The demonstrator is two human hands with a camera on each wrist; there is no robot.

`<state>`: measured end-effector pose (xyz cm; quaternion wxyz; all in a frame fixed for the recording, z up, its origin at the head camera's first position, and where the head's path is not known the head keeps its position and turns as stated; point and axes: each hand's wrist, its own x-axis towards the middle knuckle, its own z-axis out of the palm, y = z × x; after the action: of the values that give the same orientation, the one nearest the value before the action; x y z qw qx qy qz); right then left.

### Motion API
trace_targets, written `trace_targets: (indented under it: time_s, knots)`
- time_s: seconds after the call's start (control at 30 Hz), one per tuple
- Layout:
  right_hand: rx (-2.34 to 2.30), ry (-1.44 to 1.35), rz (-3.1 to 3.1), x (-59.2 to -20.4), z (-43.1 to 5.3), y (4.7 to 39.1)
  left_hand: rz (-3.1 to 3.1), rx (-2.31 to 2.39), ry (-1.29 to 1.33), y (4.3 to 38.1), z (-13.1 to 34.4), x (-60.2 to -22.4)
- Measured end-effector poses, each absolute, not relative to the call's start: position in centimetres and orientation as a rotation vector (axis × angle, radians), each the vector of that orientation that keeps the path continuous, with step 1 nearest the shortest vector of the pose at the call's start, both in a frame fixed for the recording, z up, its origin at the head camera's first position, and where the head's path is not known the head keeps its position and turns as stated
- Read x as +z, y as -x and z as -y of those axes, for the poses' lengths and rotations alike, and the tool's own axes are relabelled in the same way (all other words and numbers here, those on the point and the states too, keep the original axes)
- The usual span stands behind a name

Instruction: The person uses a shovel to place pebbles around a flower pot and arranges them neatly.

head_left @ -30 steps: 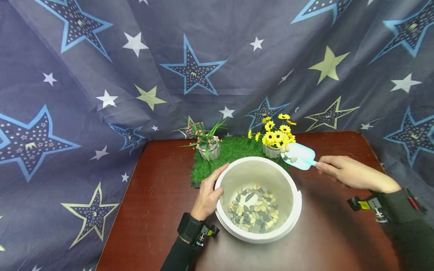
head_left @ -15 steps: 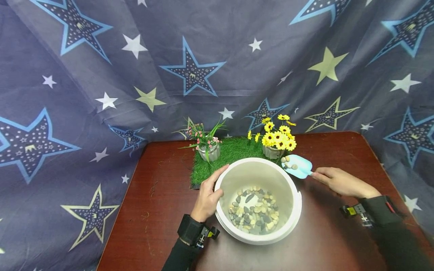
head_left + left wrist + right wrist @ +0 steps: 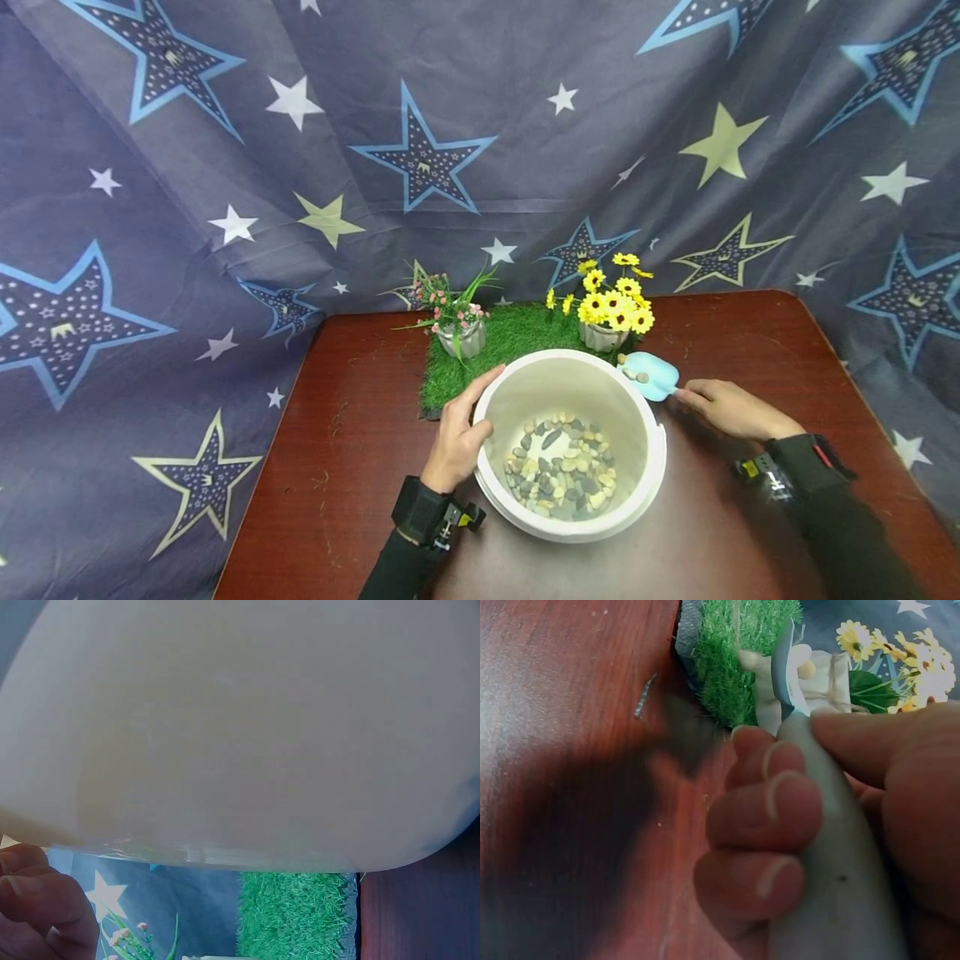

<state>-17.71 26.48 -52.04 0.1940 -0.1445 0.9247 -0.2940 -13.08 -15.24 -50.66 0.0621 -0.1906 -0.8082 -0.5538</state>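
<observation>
Plainly, in the head view, the left forearm reaches up from the bottom edge, and the left hand [image 3: 456, 437] grips the near-left side of the white bucket [image 3: 633, 425], its thumb hooked over the rim and its fingers stretched along the outside. The bucket stands on the table [image 3: 375, 467], tilted so its mouth shows, with stones [image 3: 566, 462] spread over its floor. The right forearm comes in from the lower right, wrist fairly level, and the right hand [image 3: 738, 410] holds the pale blue scoop [image 3: 662, 375], its front end pointing left beside the bucket rim; a few stones lie on it. Whether scoop and rim touch, I cannot tell. Compared with a second ago, the right hand and scoop sit lower and farther left — away from the yellow flowers [image 3: 618, 307] — while the left hand and bucket look much the same.

In the left wrist view, the bucket's wall fills most of the frame, with bent fingers at the lower left and the grass mat [image 3: 292, 915] below.

In the right wrist view, the fingers curl closely round the scoop's handle [image 3: 836, 847], thumb opposite — the blade seen nearly edge-on, with a pale stone on it.
</observation>
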Motion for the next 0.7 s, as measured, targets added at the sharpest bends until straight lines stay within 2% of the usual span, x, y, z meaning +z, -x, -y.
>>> trace_targets:
  time_s: [0.7]
  knots:
    - [-0.881, 0.361, -2.557, -53.7, -26.3, 17.9, 2.405, -1.729, 0.573, 12.9, 16.0, -50.1]
